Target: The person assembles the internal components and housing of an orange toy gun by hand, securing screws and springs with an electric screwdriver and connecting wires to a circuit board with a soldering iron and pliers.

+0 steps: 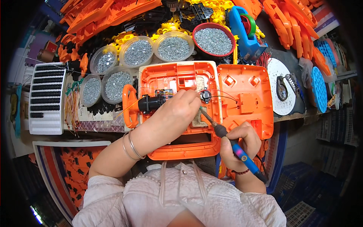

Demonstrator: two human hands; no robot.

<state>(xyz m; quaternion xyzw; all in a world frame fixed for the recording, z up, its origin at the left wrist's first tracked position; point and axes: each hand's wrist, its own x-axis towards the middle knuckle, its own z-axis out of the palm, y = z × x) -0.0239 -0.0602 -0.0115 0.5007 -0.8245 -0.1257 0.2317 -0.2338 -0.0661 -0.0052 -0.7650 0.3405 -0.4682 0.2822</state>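
Note:
My right hand (244,145) is wrapped round a blue soldering iron (221,131), its metal tip pointing up and left. My left hand (184,107) reaches over an orange plastic shell (181,152), its fingers closed by the iron's tip. Whatever those fingers pinch is hidden from view. A black cylindrical motor (145,104) lies in the shell, left of my left hand. Just right of the fingertips sits a small round black part (205,95). Red and black wires (225,94) run from there to a second orange shell half (245,81), lying alongside.
Round tubs of screws (174,46), one a red bowl (214,41), line the back. A blue tool stand (245,39) holds a green ring. At left are a white tray of small parts (46,123) and a wire bundle (73,109). A white disc (278,106) lies right.

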